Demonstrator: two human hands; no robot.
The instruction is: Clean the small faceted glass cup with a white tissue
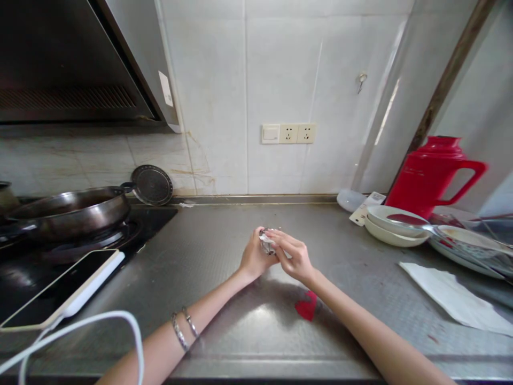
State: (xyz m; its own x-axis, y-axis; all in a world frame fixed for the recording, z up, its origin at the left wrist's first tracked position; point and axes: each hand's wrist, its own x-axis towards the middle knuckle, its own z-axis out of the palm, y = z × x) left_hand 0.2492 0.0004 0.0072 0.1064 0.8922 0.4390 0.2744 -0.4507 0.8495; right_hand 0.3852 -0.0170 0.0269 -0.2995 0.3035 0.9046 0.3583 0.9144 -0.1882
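Above the middle of the metal counter (pixel 208 240), my left hand (pixel 254 256) is wrapped around a small shiny, silvery round object (pixel 267 246). Its exact kind is hard to make out, since fingers cover most of it. My right hand (pixel 294 255) has its fingers bent over the top of this object, pinching something white that looks like a bit of tissue or paper (pixel 265 237). Both hands touch each other at the object. Below my right wrist, a red heart-shaped piece (pixel 306 306) lies flat on the counter.
To the left, a steel pan (pixel 76 211) stands on the stove, with a phone (pixel 60 291) and its white cable (pixel 120 315) in front. At right are a red thermos jug (pixel 427 176), stacked white bowls (pixel 395 235), a plate with utensils (pixel 473 248) and a white paper sheet (pixel 452 299).
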